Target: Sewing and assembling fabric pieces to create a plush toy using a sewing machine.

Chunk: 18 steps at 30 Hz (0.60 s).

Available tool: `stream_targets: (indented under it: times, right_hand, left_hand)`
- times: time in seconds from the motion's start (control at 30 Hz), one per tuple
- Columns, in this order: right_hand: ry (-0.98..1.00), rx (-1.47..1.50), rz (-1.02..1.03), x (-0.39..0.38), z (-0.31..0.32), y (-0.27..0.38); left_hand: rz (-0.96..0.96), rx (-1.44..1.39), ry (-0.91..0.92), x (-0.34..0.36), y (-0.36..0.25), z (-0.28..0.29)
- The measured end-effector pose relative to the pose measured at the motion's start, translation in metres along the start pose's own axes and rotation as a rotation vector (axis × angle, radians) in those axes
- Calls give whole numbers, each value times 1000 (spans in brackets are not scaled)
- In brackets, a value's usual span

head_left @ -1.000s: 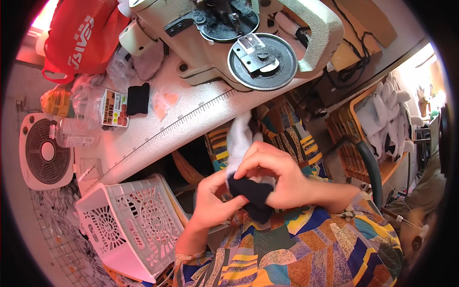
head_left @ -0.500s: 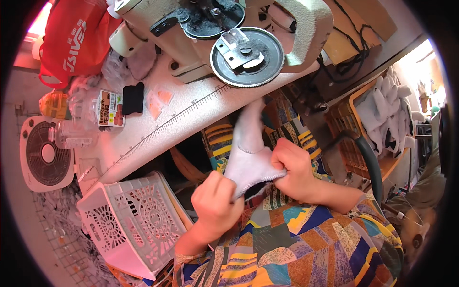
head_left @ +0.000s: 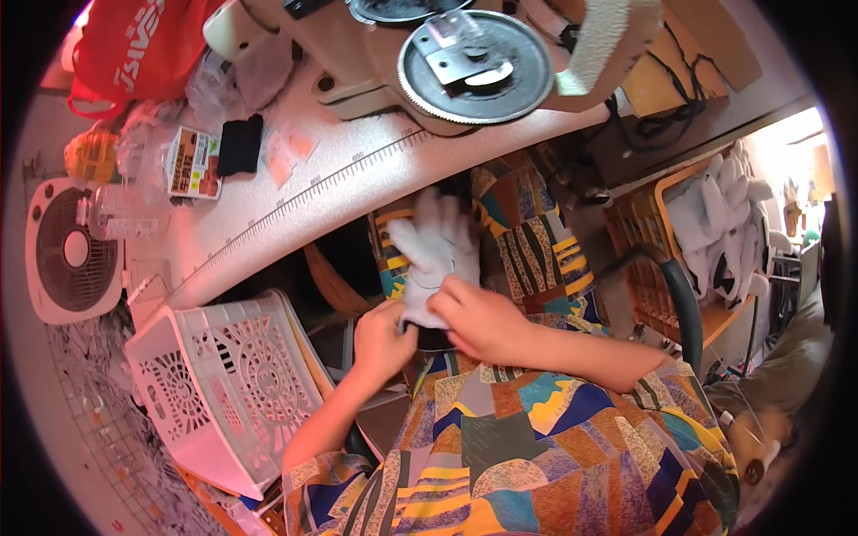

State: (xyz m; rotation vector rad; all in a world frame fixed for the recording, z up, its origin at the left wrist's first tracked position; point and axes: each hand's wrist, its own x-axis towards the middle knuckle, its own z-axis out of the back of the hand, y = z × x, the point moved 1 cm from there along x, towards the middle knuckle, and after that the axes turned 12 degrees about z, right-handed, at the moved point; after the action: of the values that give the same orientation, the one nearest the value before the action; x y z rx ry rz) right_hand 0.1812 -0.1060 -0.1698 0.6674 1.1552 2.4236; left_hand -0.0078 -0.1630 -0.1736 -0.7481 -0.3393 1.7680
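A pale grey-white glove (head_left: 436, 259) hangs between my two hands over my lap, its fingers pointing away from me and smeared by motion. Its cuff is nearest me, with a dark inside showing at the edge. My left hand (head_left: 384, 341) pinches the left side of the cuff. On the other side, the closed fingers of my right hand (head_left: 475, 317) grip the cuff close to the left hand. Beyond the glove is the table edge, with a cream machine (head_left: 371, 94) carrying toothed round discs (head_left: 478, 70).
A white plastic crate (head_left: 259, 366) stands at lower left, near a fan (head_left: 76, 250). The table (head_left: 295, 214) holds a small printed box (head_left: 195, 163), a black cloth piece (head_left: 240, 145) and a red bag (head_left: 134, 54). An orange basket (head_left: 639, 241) at right holds several pale gloves (head_left: 715, 219).
Both hands have come closer together and the cuff, stretched wide before, is now narrower. The glove has shifted left and its fingers now show spread. The whole view has shifted slightly.
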Motion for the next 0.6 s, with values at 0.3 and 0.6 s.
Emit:
stream_targets:
  times: [0.3, 0.6]
  right_hand:
    - [-249, 363, -248, 16, -5, -32]
    - [-286, 271, -66, 56, 33, -53]
  left_hand:
    - [-15, 44, 88, -10, 30, 7]
    - [-286, 259, -82, -6, 21, 11]
